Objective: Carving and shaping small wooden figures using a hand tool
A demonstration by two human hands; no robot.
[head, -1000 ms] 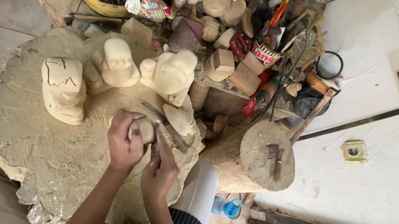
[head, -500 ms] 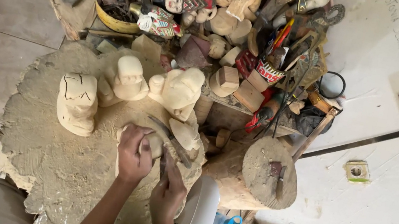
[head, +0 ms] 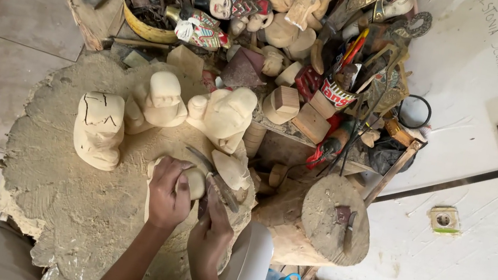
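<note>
The left hand [head: 169,192] grips a pale wooden figure [head: 194,181] against the big stump [head: 53,196], while the right hand [head: 211,232] seems closed around a carving knife [head: 222,190], so shaping is underway and calls for small, controlled cuts.

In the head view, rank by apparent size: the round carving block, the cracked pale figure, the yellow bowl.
1. round carving block
2. cracked pale figure and yellow bowl: look alike; the bowl is partly hidden, so unranked.
</note>
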